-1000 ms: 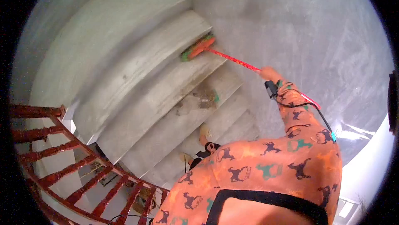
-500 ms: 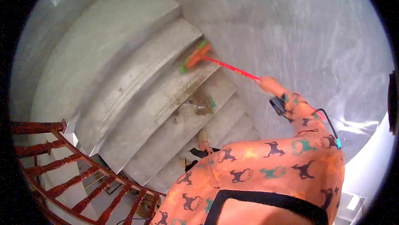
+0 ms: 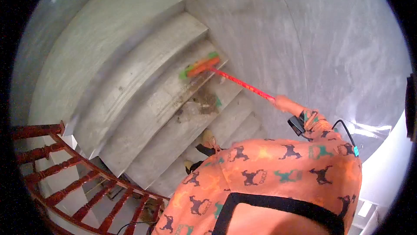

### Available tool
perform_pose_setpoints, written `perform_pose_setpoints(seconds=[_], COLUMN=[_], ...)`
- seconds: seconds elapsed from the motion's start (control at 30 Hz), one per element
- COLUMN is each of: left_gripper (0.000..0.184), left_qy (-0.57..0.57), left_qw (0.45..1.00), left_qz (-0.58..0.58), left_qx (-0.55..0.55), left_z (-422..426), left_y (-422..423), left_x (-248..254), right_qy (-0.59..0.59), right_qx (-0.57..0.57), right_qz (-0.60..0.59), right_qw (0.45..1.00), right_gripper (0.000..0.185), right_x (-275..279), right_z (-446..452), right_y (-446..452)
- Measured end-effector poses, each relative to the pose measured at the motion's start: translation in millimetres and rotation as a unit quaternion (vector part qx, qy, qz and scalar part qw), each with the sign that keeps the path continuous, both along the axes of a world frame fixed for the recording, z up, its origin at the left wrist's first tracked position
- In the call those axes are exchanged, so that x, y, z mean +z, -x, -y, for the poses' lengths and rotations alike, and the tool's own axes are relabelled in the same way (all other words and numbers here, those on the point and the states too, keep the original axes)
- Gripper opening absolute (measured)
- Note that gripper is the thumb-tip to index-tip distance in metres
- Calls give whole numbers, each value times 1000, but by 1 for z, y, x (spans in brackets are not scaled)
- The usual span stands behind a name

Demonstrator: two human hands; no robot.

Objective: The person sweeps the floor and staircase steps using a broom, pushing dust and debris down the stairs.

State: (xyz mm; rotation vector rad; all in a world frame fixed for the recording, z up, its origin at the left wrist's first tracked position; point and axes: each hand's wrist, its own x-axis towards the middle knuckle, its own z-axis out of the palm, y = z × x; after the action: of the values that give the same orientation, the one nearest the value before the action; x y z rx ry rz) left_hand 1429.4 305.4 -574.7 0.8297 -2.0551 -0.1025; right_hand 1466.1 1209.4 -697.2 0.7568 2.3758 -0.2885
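Note:
My right hand [image 3: 286, 104] is closed around the red patterned handle of a broom [image 3: 245, 84]. The broom's orange and green head [image 3: 202, 66] rests on a grey stair tread [image 3: 160, 98], close to its front edge and the wall side. On the step below lies a patch of dark dirt and debris [image 3: 206, 100], with a small green piece at its right. A dark device [image 3: 296, 125] is strapped at my right wrist. My left hand is out of view.
Curved concrete stairs rise toward the upper left. A dark red wooden banister [image 3: 87, 164] with turned balusters runs along the lower left. A smooth grey wall [image 3: 339, 48] curves round the right side. My feet [image 3: 208, 139] stand on lower steps.
The broom head has moved down and to the left, from the back of the tread toward its front edge. My right hand has come slightly lower and to the right.

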Motion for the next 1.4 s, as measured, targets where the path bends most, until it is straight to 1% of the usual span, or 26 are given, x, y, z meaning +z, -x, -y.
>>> perform_pose_setpoints(seconds=[0.03,0.1,0.17,0.2,0.27,0.33,0.37,0.47,0.53,0.6,0.63,0.7,0.77,0.83,0.87,0.9,0.97,1.0,1.03,1.1,1.13,1.2,1.23,1.3,1.33,1.4], left_gripper=[61,61,61,61,61,62,62,62,62,63,63,63,63,68,71,73,75,75,75,77,77,75,75,70,70,65], left_qy=[1,8,10,13,17,24,24,25,30,28,27,27,59,182,53,-78,-169,-248,-324,-326,-330,-298,-300,-279,-279,-336], left_qw=[1000,1000,1000,1000,999,999,999,997,995,986,974,909,838,833,871,881,858,837,810,758,759,728,729,689,694,722], left_qz=[1,16,24,24,31,39,40,52,70,108,147,291,429,498,486,461,464,444,417,527,522,543,538,602,598,500], left_qx=[2,0,1,1,10,20,22,43,71,126,172,298,332,157,44,-72,-143,-200,-256,-204,-206,-295,-297,-291,-290,-340], left_z=[-1,-6,-6,-6,-9,-12,-12,-14,-23,-44,-58,-106,-143,-89,-98,-106,-107,-110,-121,-137,-143,-140,-149,-158,-156,-152], left_y=[0,6,8,8,4,3,2,0,-2,-4,-4,2,8,-2,8,17,26,26,26,22,19,6,5,-3,-5,-13], left_x=[-2,3,2,4,2,0,-2,-10,-17,-27,-32,-47,-74,-165,-176,-186,-242,-266,-280,-301,-311,-345,-339,-331,-331,-322], right_qy=[-17,18,-16,-10,51,70,70,92,133,104,79,109,125,127,117,105,124,143,140,90,85,53,55,51,45,1], right_qx=[33,94,140,137,-51,24,21,-15,-102,-72,-48,27,21,23,-35,-95,-94,-87,-86,53,57,84,85,80,76,93], right_qz=[-54,-74,-49,-50,-149,-35,-36,20,66,8,-48,-140,-129,-130,-91,-50,-4,37,32,-82,-85,-136,-124,-122,-135,-113], right_qw=[998,993,989,989,986,997,997,995,984,992,995,984,984,983,988,989,988,985,986,991,991,986,987,988,987,989], right_gripper=[57,56,52,52,50,51,51,52,48,47,47,50,52,54,55,56,57,58,58,56,56,55,53,54,56,56], right_x=[-24,-75,-127,-125,-88,-87,-83,-41,3,-35,-64,-105,-150,-155,-146,-135,-70,-51,-54,-65,-72,-89,-96,-95,-91,-74], right_z=[-12,-44,-50,-22,46,55,59,81,98,73,62,43,40,54,68,78,89,92,90,75,66,38,25,7,-3,-25], right_y=[2,31,57,51,22,-13,-27,-46,-28,-22,-17,8,15,12,-5,-19,-30,-32,-39,-43,-34,-2,22,64,84,116])
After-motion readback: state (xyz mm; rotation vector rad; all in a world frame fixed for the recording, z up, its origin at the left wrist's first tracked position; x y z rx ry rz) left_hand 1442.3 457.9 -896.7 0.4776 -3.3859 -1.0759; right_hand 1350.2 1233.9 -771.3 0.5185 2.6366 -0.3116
